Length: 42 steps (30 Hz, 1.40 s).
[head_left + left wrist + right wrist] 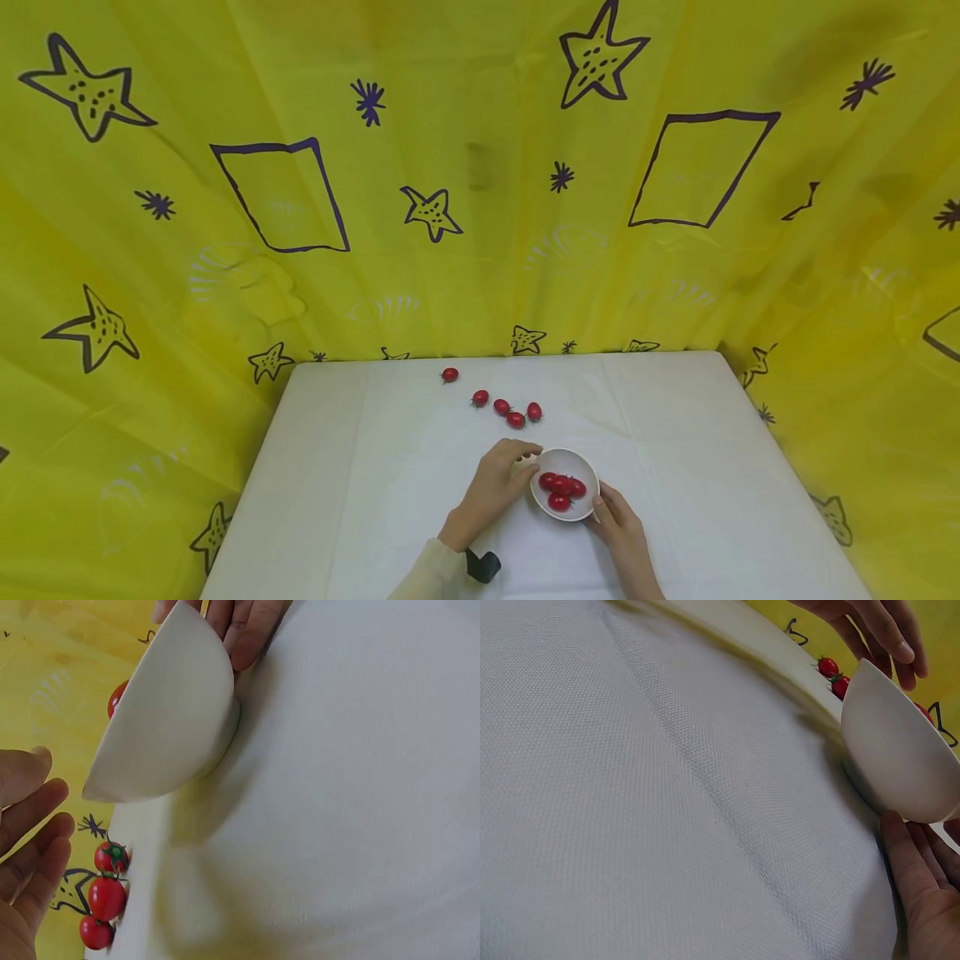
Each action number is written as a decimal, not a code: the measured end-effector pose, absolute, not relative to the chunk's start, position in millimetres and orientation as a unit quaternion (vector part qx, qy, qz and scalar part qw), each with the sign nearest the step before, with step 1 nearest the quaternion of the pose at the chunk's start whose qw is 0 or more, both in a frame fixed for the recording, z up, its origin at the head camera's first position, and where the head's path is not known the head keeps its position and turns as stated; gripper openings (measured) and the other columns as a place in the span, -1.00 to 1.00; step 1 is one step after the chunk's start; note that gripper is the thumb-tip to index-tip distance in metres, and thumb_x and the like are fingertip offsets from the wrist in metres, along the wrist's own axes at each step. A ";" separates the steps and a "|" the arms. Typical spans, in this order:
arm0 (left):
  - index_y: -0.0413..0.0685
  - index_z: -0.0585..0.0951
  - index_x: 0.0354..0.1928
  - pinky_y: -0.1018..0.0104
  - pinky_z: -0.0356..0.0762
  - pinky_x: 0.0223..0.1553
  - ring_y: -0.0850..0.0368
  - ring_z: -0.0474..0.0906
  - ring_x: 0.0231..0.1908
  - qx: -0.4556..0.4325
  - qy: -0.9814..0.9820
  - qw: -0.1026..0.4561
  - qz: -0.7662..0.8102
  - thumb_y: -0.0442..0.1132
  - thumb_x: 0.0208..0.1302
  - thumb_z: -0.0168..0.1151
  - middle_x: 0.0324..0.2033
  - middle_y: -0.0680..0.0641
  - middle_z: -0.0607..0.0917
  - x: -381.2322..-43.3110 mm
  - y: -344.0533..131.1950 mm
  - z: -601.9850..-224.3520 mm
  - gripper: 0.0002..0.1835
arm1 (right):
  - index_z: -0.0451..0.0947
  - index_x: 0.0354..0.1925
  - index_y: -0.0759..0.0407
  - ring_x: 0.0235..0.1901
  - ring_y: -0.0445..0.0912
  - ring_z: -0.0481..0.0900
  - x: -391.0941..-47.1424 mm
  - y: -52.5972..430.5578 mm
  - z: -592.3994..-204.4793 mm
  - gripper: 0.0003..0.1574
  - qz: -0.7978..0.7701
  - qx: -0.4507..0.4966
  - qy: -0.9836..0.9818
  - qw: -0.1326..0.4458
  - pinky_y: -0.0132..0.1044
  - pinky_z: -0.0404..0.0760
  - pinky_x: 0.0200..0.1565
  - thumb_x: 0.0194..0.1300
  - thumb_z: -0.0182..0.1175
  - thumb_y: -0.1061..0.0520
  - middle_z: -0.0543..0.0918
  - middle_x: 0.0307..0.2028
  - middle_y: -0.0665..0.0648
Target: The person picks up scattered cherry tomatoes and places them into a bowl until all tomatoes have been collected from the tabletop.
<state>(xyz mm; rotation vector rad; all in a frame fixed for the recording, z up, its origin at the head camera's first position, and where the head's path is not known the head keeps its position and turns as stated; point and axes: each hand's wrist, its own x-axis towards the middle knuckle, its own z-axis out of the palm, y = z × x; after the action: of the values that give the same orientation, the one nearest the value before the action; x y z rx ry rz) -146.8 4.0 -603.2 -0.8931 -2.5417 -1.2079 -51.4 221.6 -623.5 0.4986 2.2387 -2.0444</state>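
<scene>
A white bowl point(557, 460) holds several small red tomatoes point(562, 484) with green stems. My right hand point(624, 533) grips its right side, thumb at the rim and fingers against the lower outside, as the right wrist view shows at the bowl point(900, 750). At the bowl's left rim is my left hand point(491, 479), its fingers slightly bent. In the left wrist view these fingers point(37, 806) stand apart from the bowl point(169, 712) with nothing in them. The tomatoes inside are mostly hidden by the bowl's wall in both wrist views.
Several more tomatoes point(515, 420) lie in a loose row beyond the bowl, one farther back to the left. The table point(375, 500) has a white cloth. Yellow curtains point(480, 275) with star drawings stand along its back and sides. A black device point(483, 567) sits at my left wrist.
</scene>
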 end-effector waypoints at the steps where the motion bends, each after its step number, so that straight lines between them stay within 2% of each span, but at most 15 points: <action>1: -0.02 0.72 0.11 0.37 0.69 0.02 0.14 0.67 -0.08 -0.291 -0.860 0.092 -0.410 -0.23 0.38 0.40 -0.05 0.02 0.80 -148.4 3.0 -604.4 -0.71 | 0.19 0.53 0.37 0.50 0.39 0.27 -51.2 221.6 -623.2 -0.19 -0.664 0.162 0.729 0.034 -0.26 0.71 0.18 0.64 0.01 -0.16 0.24 0.53 0.50; 18: -0.10 0.71 0.12 0.21 0.72 0.03 0.03 0.71 -0.06 -0.155 -0.864 0.081 -0.472 -0.27 0.34 0.43 -0.01 -0.04 0.81 -189.0 -23.0 -608.1 -0.67 | 0.13 0.55 0.38 0.52 0.38 0.25 -53.0 223.2 -626.0 -0.15 -0.662 0.171 0.728 0.047 -0.24 0.68 0.22 0.64 -0.01 -0.18 0.19 0.54 0.54; 24: -0.07 0.68 0.18 0.09 0.69 0.11 0.01 0.66 0.01 -0.117 -0.876 0.069 -0.462 -0.22 0.37 0.40 0.04 -0.05 0.78 -206.3 -34.8 -605.0 -0.63 | 0.17 0.54 0.36 0.50 0.38 0.28 -52.2 222.3 -625.9 -0.16 -0.663 0.175 0.726 0.042 -0.27 0.69 0.19 0.63 0.02 -0.18 0.23 0.53 0.52; 31: -0.15 0.66 0.18 -0.05 0.60 0.19 -0.10 0.61 0.06 -0.111 -0.885 0.100 -0.441 -0.28 0.34 0.41 0.09 -0.14 0.75 -226.5 -43.5 -607.4 -0.62 | 0.16 0.54 0.36 0.51 0.38 0.27 -52.7 223.5 -624.6 -0.14 -0.667 0.172 0.724 0.046 -0.27 0.69 0.20 0.62 0.03 -0.19 0.20 0.54 0.51; 35: -0.19 0.65 0.18 -0.10 0.54 0.30 -0.17 0.57 0.17 -0.113 -0.883 0.107 -0.444 -0.31 0.31 0.43 0.15 -0.19 0.70 -234.1 -40.5 -610.0 -0.59 | 0.14 0.54 0.39 0.51 0.39 0.26 -52.8 224.4 -624.7 -0.16 -0.665 0.166 0.727 0.043 -0.25 0.69 0.20 0.65 0.00 -0.16 0.20 0.53 0.54; 38: -0.21 0.63 0.20 -0.13 0.50 0.35 -0.21 0.53 0.23 -0.104 -0.884 0.102 -0.445 -0.32 0.30 0.43 0.21 -0.21 0.67 -238.4 -35.9 -613.6 -0.56 | 0.14 0.55 0.40 0.51 0.37 0.26 -52.7 224.2 -625.0 -0.19 -0.667 0.163 0.726 0.039 -0.24 0.69 0.21 0.66 -0.02 -0.12 0.20 0.53 0.55; 42: -0.15 0.60 0.25 -0.07 0.49 0.39 -0.16 0.53 0.23 -0.077 -0.893 0.077 -0.437 -0.29 0.35 0.40 0.24 -0.19 0.64 -243.8 -31.9 -620.8 -0.55 | 0.15 0.54 0.40 0.50 0.36 0.27 -52.5 223.3 -625.5 -0.20 -0.667 0.163 0.726 0.040 -0.25 0.69 0.21 0.66 -0.02 -0.12 0.21 0.52 0.55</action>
<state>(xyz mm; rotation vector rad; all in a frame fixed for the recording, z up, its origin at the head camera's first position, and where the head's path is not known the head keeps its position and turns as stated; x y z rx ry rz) -243.8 -31.9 -620.8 -0.2306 -2.6749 -1.3084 -52.5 223.3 -625.5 0.5009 2.2245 -2.0441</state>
